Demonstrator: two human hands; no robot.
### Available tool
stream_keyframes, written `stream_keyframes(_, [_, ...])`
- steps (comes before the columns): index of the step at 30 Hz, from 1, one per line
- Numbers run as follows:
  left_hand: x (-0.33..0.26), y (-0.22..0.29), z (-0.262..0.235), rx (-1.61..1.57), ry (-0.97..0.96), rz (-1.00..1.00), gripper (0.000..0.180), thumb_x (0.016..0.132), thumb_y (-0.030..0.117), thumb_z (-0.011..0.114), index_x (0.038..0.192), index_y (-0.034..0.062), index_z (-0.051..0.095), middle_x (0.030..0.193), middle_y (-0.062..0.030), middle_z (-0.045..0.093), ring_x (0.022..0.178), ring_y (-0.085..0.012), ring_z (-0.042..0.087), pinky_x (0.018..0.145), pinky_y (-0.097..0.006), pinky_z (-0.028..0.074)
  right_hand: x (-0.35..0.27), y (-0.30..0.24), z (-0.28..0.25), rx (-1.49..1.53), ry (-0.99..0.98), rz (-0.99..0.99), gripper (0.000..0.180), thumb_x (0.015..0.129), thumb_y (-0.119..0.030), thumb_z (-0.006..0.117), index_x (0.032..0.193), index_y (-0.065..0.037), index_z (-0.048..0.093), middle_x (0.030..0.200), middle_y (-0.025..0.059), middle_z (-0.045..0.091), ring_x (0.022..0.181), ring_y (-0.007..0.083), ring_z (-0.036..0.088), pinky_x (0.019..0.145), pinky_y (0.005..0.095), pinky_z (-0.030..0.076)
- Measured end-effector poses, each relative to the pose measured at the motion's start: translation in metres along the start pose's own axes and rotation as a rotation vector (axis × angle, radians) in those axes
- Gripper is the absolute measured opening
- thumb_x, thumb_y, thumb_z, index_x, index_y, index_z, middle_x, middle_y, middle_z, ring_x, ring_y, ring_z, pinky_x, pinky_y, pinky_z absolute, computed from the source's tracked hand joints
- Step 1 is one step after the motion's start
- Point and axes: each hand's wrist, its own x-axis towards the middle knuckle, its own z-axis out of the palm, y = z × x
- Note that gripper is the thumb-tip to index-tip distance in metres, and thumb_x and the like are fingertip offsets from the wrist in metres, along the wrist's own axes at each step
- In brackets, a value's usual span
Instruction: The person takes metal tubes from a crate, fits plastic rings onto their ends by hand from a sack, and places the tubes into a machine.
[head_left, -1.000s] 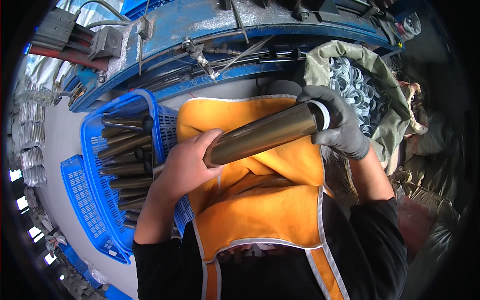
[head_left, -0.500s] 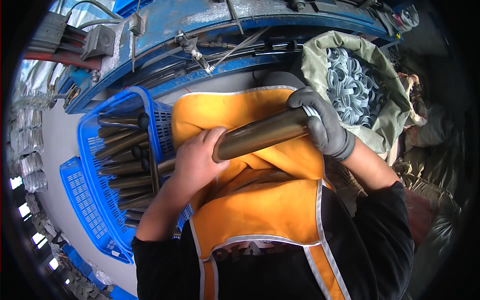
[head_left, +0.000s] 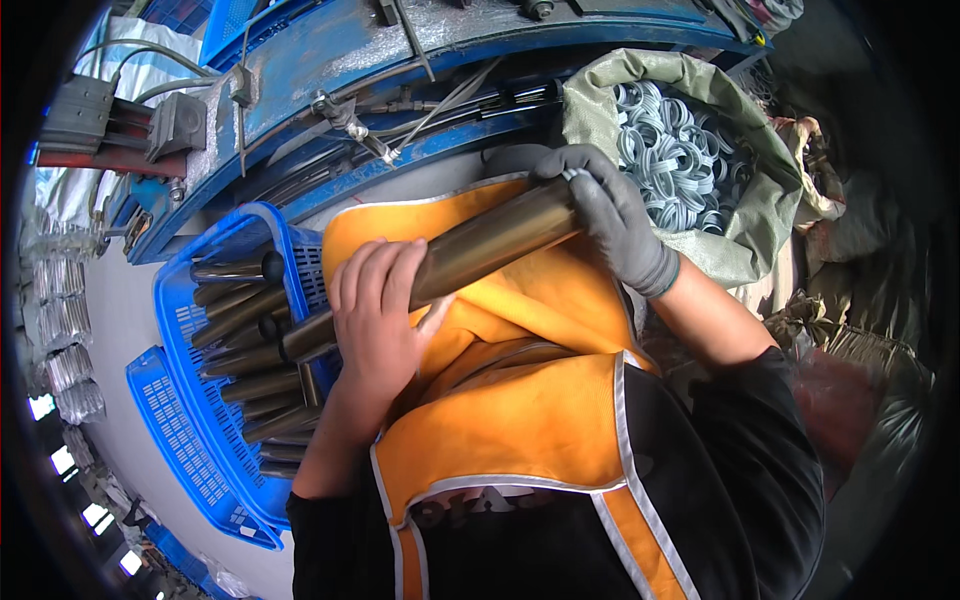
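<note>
Both hands grip one metal tube: bare left hand supports at 8 o'clock, gloved right hand caps its end, steadying it over the apron.

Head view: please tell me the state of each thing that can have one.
Tube: held level across the lap, gripped by both hands.
Left hand: bare, closed around tube.
Right hand: gloved, gripping tube end.
Crate: filled with tubes.
Sack: open, holding rings.

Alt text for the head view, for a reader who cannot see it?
A metal tube is held across an orange apron by a bare left hand and a grey-gloved right hand. A blue crate of similar tubes sits left; a sack of metal rings right.
</note>
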Motion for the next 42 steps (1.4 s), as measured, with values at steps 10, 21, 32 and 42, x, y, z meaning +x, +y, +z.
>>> stream_keyframes(10, [-0.003, -0.019, 0.017, -1.483, 0.045, -0.344, 0.103, 0.071, 0.057, 0.084, 0.145, 0.0043, 0.036, 0.145, -0.0154, 0.046, 0.133, -0.0352, 0.048, 0.113, -0.051, 0.037, -0.005, -0.015, -0.014, 0.210, -0.060, -0.058, 0.052, 0.101, -0.047, 0.047, 0.124, -0.001, 0.054, 0.106, 0.0078, 0.060, 0.096, 0.0208, 0.060, 0.088, 0.0332, 0.048])
stream_keyframes(21, [0.017, -0.093, -0.054, -0.510, 0.269, -0.561, 0.053, 0.080, 0.010, 0.079, 0.126, -0.0031, 0.054, 0.109, -0.0128, 0.066, 0.100, -0.0203, 0.064, 0.093, -0.036, 0.049, -0.052, 0.102, -0.157, -1.214, -0.024, 0.442, 0.027, 0.084, -0.030, 0.070, 0.095, -0.006, 0.072, 0.095, 0.0191, 0.067, 0.089, 0.0368, 0.066, 0.079, 0.0454, 0.053])
stream_keyframes(32, [0.013, -0.024, -0.023, -0.472, -0.528, -0.321, 0.060, 0.074, 0.015, 0.081, 0.127, 0.0022, 0.057, 0.111, -0.0200, 0.067, 0.105, -0.0355, 0.066, 0.088, -0.038, 0.051, -0.029, 0.017, -0.070, 0.648, 0.188, 0.344, 0.033, 0.098, -0.024, 0.064, 0.121, -0.003, 0.054, 0.104, 0.0033, 0.062, 0.097, 0.0117, 0.061, 0.087, 0.0278, 0.052])
stream_keyframes(42, [-0.005, -0.024, -0.011, -0.502, -0.689, -0.356, 0.063, 0.074, 0.021, 0.082, 0.128, 0.0023, 0.057, 0.113, -0.0211, 0.067, 0.106, -0.0361, 0.065, 0.091, -0.038, 0.051, -0.013, -0.015, -0.061, 0.003, -0.238, 0.039, 0.044, 0.095, -0.030, 0.063, 0.126, 0.001, 0.055, 0.121, 0.0100, 0.056, 0.108, 0.0190, 0.058, 0.095, 0.0317, 0.047])
